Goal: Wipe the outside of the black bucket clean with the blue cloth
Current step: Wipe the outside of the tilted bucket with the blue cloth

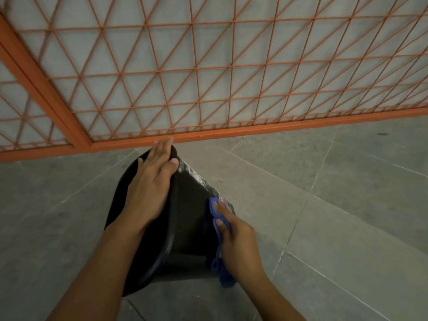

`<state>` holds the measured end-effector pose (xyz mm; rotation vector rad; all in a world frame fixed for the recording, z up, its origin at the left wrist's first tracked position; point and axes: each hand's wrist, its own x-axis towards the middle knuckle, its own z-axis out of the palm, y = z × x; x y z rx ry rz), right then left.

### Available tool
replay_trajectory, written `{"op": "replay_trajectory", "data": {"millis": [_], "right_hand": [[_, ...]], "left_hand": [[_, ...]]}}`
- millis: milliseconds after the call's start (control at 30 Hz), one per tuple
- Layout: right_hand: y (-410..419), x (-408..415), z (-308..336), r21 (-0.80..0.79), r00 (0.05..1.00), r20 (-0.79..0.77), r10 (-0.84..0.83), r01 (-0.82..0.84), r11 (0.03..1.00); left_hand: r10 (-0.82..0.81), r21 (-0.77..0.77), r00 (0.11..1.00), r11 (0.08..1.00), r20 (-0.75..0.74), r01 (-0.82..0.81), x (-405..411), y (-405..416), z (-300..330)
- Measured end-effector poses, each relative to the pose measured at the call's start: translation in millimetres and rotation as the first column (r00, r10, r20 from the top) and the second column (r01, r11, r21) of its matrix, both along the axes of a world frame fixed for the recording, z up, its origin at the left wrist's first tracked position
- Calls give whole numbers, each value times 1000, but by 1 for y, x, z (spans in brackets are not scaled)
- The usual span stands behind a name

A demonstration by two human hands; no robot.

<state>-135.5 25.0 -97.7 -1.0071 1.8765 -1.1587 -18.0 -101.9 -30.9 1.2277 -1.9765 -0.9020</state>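
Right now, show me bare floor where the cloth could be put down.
Bare tile floor lies right of the bucket, below the orange gate. More lies left of the bucket. Crowded: both hands on the bucket.

An orange lattice gate [208, 66] borders grey floor tiles [347, 181].

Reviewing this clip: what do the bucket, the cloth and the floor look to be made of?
Bucket: probably plastic, matt black, smooth wall with a moulded rim; white residue along its right edge.
Cloth: soft blue fabric, perhaps microfibre; it bunches and folds under the right hand.
Floor: grey tiles, stone or ceramic, dull finish with pale grout lines.
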Motion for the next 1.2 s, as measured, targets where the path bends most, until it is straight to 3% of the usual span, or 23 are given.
{"op": "replay_trajectory", "data": {"millis": [167,367,533,700,900,1067,1200], "right_hand": [[-7,-17,-17,106,994,-104,-28,39,994],[-6,-8,-15,-2,986,-132,100,-101,995],[-4,-23,-23,133,990,-136,-22,40,990],[-1,-10,-21,19,997,-62,37,-36,999],[-1,-21,-25,212,977,-210,-32,77,974],[-1,-12,-14,101,991,-132,23,-10,995],[-18,-33,-26,264,949,-309,55,30,964]], "left_hand": [[-7,0,999,1000,-52,7,11,-3,-5],[-12,-2,996,1000,-91,12,19,-10,-9],[-22,-37,999,999,-47,20,13,-4,-7],[13,-16,998,1000,-66,-14,18,-8,-8],[-42,-34,998,999,-40,40,12,-2,-10],[-37,5,998,999,-48,37,15,-4,-11],[-48,-4,997,999,-53,48,11,-3,-10]]}}
